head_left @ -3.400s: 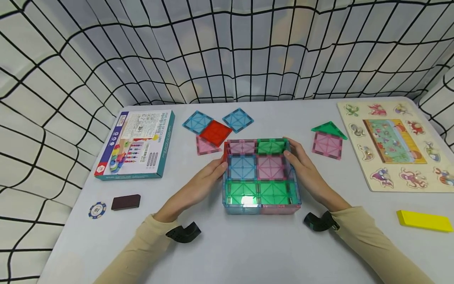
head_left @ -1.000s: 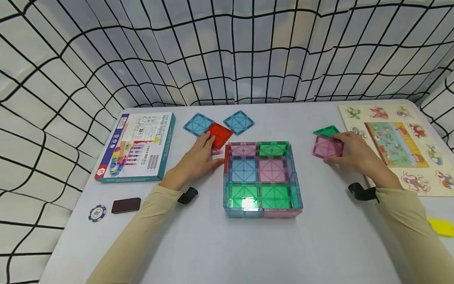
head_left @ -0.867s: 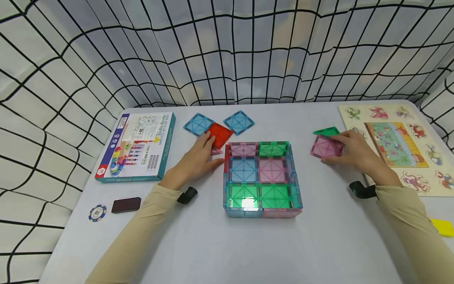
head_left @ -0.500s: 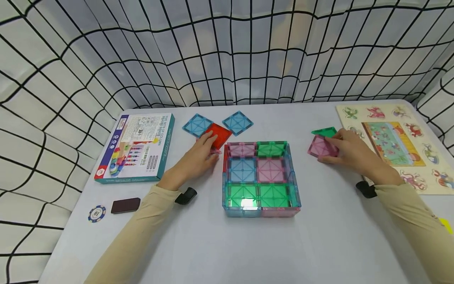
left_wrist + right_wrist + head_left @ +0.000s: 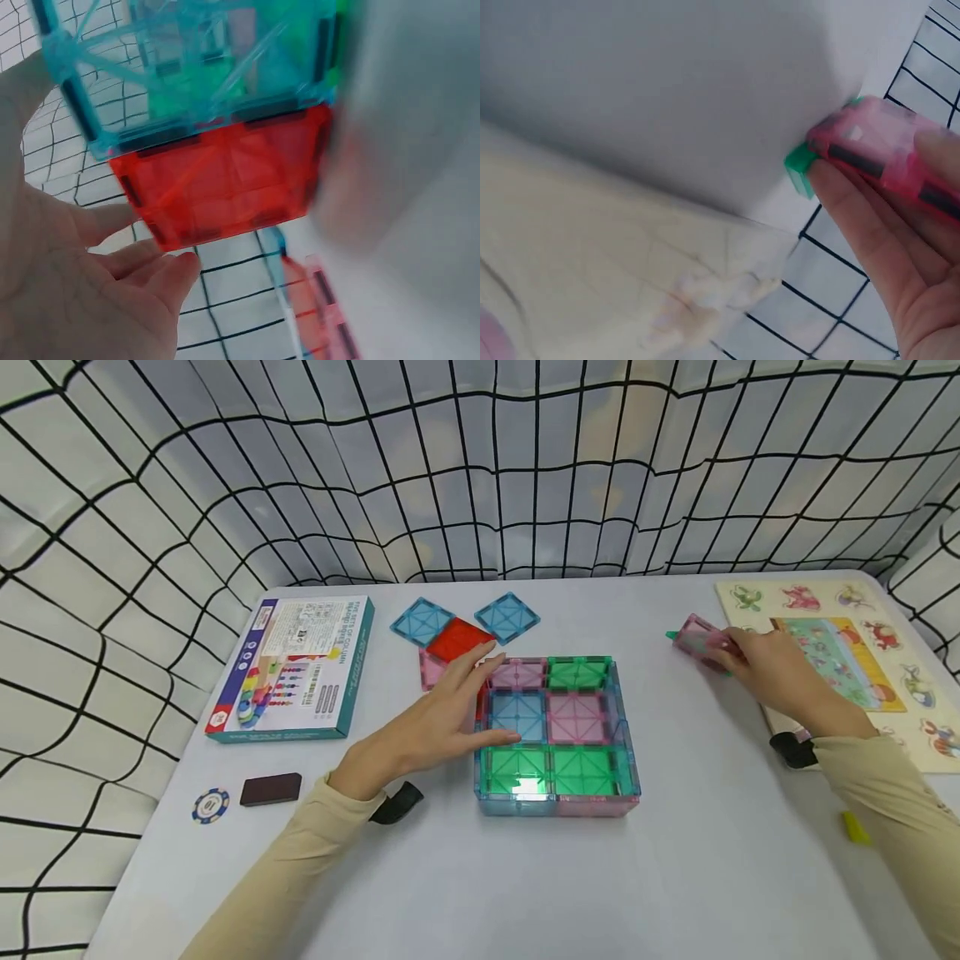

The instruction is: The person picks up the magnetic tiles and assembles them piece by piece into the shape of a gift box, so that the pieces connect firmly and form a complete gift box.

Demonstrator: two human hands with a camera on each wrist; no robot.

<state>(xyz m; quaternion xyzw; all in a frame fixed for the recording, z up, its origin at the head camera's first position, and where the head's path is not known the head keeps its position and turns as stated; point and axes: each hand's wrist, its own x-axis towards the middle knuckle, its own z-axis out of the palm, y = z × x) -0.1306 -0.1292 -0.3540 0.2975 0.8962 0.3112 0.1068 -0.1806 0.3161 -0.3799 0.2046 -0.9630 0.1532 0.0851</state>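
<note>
A low open-topped box of see-through magnetic tiles [image 5: 517, 807] stands mid-table in the head view, blue, pink, green and red. My left hand [image 5: 429, 727] is at its left side, fingers extended over the left rim and thumb over the inside. In the left wrist view the fingers are beside a red wall tile [image 5: 225, 176]. My right hand [image 5: 776, 672] pinches a pink square magnetic tile [image 5: 696, 637], tilted up, right of the box. A green triangular tile [image 5: 801, 166] shows behind the pink one, mostly hidden; whether it is held too, I cannot tell.
Two blue tiles [image 5: 507, 617], a red tile [image 5: 457, 639] and a pink tile [image 5: 430, 672] lie behind the left hand. A boxed toy [image 5: 292, 664], dark block [image 5: 271, 789] and poker chip [image 5: 211, 806] are left; a puzzle board [image 5: 742, 597] and yellow block [image 5: 855, 828] right.
My left hand has moved right, from the loose red and pink tiles to the box's left rim. My right hand has tilted the pink tile up from the table.
</note>
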